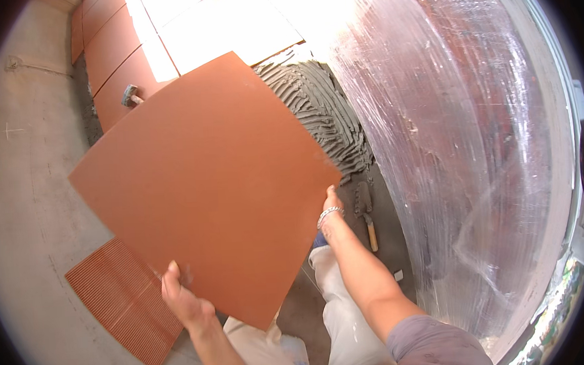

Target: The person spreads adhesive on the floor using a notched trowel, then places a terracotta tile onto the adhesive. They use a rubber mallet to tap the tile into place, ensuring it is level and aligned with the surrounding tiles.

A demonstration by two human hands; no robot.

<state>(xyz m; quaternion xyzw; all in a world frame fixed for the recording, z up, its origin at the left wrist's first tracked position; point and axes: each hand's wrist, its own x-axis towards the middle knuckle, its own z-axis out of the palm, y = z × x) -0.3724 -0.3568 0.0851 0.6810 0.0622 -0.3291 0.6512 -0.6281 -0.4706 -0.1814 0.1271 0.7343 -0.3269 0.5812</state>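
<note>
A large square terracotta tile [212,181] is held up in front of me, smooth face upward. My left hand [182,296] grips its near left edge, thumb on top; my right hand [330,207], with a chain bracelet at the wrist, grips the edge near its right corner. Beyond the tile, ridged grey mortar [307,108] covers the floor. A rubber-headed mallet [129,96] shows past its upper left edge. A trowel [368,224] with a wooden handle lies by my right hand. A tile with a ribbed face [115,304] stands or lies at the left, partly behind the held one.
Rows of laid terracotta tiles [106,33] run at the top, partly washed out by light. A pale wall [23,165] curves along the left. A large plastic-wrapped surface [458,172] takes up the right side. A small white piece [398,275] lies near the trowel.
</note>
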